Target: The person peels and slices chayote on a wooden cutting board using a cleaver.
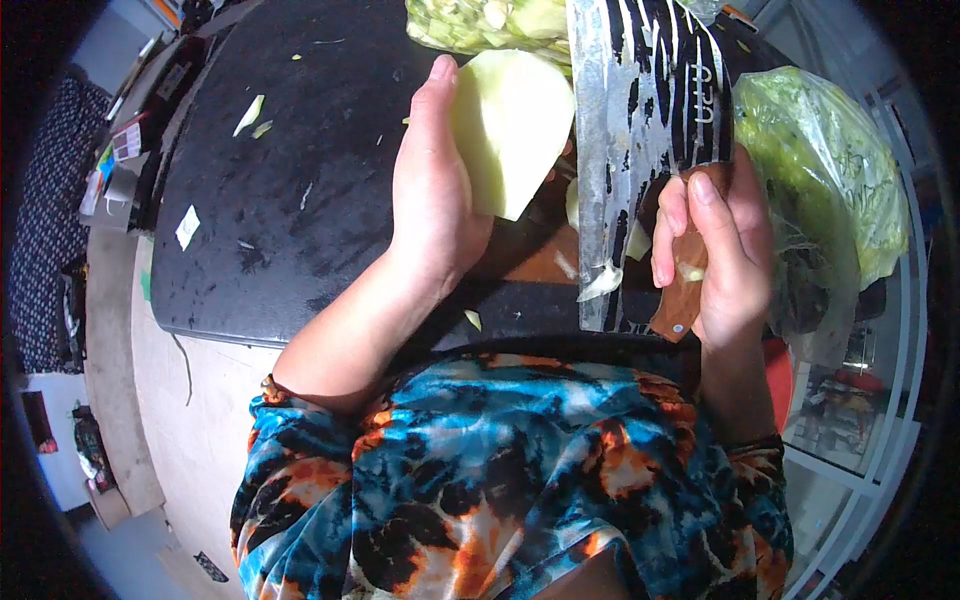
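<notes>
My left hand (435, 180) holds a large pale green piece of vegetable (512, 130) upright, its cut face turned to the right. In my right hand (722, 240) is the wooden handle of a cleaver (625, 150). The broad blade stands upright just right of the piece, with a small gap between them. Wet streaks and bits of vegetable cling to the blade. Below both hands lies a brown wooden board (530, 257), partly hidden by them.
A black table (300, 180) carries scattered pale scraps. At the top sits a clear bag of cut green vegetable (480, 25). On the right is another clear bag of green produce (825, 170). Part of something red (778, 375) shows near my right forearm.
</notes>
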`<state>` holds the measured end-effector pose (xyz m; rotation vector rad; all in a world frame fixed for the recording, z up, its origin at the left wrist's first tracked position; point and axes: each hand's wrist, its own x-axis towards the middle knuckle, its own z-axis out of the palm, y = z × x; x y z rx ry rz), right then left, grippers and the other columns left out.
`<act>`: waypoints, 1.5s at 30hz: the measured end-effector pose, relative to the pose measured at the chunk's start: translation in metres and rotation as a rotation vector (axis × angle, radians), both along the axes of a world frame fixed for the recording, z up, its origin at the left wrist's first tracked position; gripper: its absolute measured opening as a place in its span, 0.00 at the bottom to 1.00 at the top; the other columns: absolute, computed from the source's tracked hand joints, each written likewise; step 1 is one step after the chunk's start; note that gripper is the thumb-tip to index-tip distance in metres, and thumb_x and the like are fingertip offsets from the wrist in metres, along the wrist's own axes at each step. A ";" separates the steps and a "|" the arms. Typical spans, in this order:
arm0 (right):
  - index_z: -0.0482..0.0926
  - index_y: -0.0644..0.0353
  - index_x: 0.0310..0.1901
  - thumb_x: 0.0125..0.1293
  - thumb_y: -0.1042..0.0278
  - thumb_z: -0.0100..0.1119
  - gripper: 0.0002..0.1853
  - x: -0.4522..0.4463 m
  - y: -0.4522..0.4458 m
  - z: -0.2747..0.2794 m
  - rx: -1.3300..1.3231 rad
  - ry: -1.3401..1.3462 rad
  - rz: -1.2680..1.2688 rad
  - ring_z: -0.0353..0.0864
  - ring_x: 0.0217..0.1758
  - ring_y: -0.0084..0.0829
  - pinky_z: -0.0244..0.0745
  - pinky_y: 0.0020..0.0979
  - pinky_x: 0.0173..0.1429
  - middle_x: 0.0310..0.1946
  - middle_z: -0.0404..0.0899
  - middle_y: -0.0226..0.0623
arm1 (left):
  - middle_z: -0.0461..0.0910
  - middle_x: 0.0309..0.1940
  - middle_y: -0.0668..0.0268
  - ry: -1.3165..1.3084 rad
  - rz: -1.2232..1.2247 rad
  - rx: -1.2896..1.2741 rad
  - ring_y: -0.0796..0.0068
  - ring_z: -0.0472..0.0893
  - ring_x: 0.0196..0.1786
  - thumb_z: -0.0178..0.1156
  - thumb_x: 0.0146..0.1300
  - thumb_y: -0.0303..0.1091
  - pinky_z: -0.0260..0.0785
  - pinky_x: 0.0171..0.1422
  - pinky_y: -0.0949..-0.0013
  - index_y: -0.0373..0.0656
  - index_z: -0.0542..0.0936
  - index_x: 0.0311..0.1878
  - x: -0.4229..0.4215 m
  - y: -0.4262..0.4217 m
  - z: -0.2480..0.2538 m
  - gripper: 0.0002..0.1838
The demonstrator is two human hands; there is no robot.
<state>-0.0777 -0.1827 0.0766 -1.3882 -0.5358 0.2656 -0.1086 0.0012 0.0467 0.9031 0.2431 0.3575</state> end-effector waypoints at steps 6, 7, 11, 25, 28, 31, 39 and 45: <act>0.61 0.64 0.54 0.71 0.67 0.37 0.14 -0.002 0.005 0.000 -0.004 0.004 -0.023 0.64 0.15 0.19 0.64 0.19 0.18 0.24 0.64 0.32 | 0.78 0.39 0.60 -0.058 0.000 0.045 0.70 0.80 0.40 0.43 0.66 0.55 0.72 0.45 0.68 0.38 0.73 0.49 -0.002 -0.002 -0.005 0.27; 0.61 0.63 0.54 0.71 0.67 0.37 0.14 -0.002 0.005 -0.001 0.001 0.008 -0.014 0.64 0.15 0.19 0.64 0.19 0.18 0.24 0.64 0.32 | 0.78 0.40 0.61 -0.079 0.002 0.042 0.72 0.80 0.40 0.43 0.67 0.51 0.71 0.46 0.70 0.37 0.72 0.50 -0.003 -0.004 -0.004 0.25; 0.66 0.63 0.50 0.69 0.65 0.44 0.13 0.005 0.000 -0.006 0.060 0.067 0.047 0.67 0.17 0.20 0.64 0.20 0.17 0.25 0.67 0.31 | 0.78 0.38 0.62 -0.064 0.064 0.051 0.70 0.80 0.37 0.45 0.66 0.50 0.73 0.42 0.70 0.39 0.73 0.48 0.000 -0.009 -0.004 0.23; 0.63 0.60 0.49 0.71 0.65 0.39 0.10 0.001 0.002 -0.001 0.048 0.142 0.051 0.63 0.13 0.19 0.64 0.19 0.16 0.24 0.63 0.31 | 0.77 0.31 0.66 -0.045 0.115 0.320 0.82 0.74 0.31 0.43 0.70 0.43 0.66 0.38 0.77 0.35 0.75 0.41 0.003 -0.003 -0.004 0.19; 0.63 0.59 0.50 0.71 0.66 0.39 0.11 0.007 -0.005 -0.001 0.009 0.140 0.134 0.64 0.14 0.19 0.64 0.19 0.16 0.24 0.64 0.31 | 0.77 0.31 0.67 -0.028 -0.036 0.396 0.83 0.73 0.32 0.44 0.70 0.43 0.65 0.38 0.77 0.34 0.76 0.42 0.002 0.002 -0.006 0.19; 0.63 0.59 0.52 0.71 0.66 0.40 0.12 0.000 0.001 0.001 -0.056 0.201 0.099 0.64 0.15 0.19 0.64 0.18 0.17 0.25 0.64 0.31 | 0.77 0.35 0.66 -0.156 -0.096 0.443 0.83 0.72 0.38 0.42 0.71 0.45 0.64 0.46 0.77 0.34 0.76 0.44 0.000 -0.014 -0.010 0.21; 0.63 0.59 0.50 0.71 0.66 0.40 0.10 0.000 0.002 -0.008 0.049 0.132 0.020 0.65 0.15 0.18 0.64 0.19 0.18 0.26 0.64 0.30 | 0.78 0.38 0.64 -0.039 -0.095 0.159 0.79 0.76 0.39 0.39 0.72 0.48 0.66 0.48 0.75 0.33 0.74 0.48 0.007 -0.002 -0.010 0.25; 0.61 0.58 0.54 0.72 0.66 0.38 0.13 -0.005 0.009 -0.011 0.035 0.111 -0.009 0.65 0.15 0.19 0.65 0.19 0.18 0.25 0.64 0.30 | 0.79 0.43 0.60 -0.097 -0.088 0.088 0.75 0.79 0.44 0.38 0.71 0.51 0.69 0.52 0.73 0.34 0.72 0.52 0.006 -0.003 -0.007 0.27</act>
